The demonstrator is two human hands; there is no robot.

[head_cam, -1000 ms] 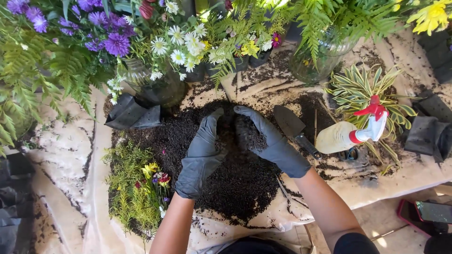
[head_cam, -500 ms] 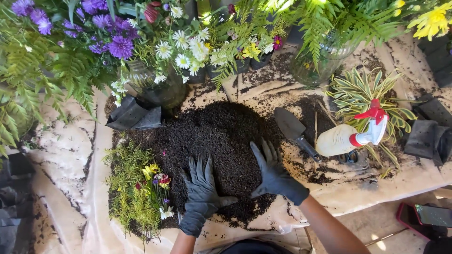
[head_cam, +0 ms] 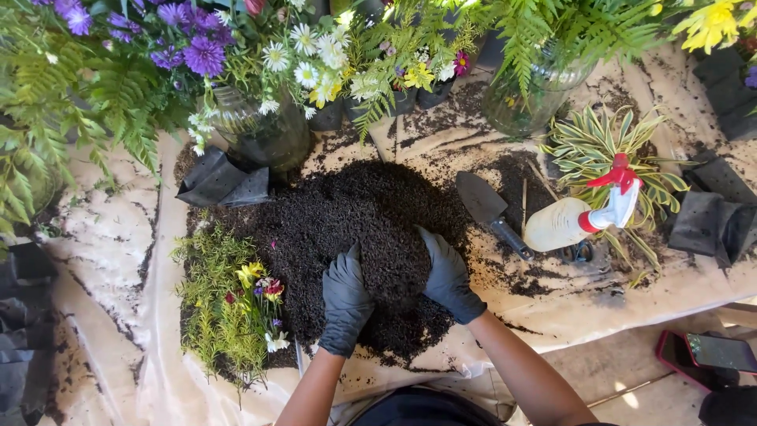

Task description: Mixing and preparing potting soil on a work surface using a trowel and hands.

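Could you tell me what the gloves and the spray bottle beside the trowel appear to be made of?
The gloves, left hand and right hand, look like thin black rubber, perhaps nitrile: snug, faintly shiny. The spray bottle seems translucent plastic with a glossy red trigger.
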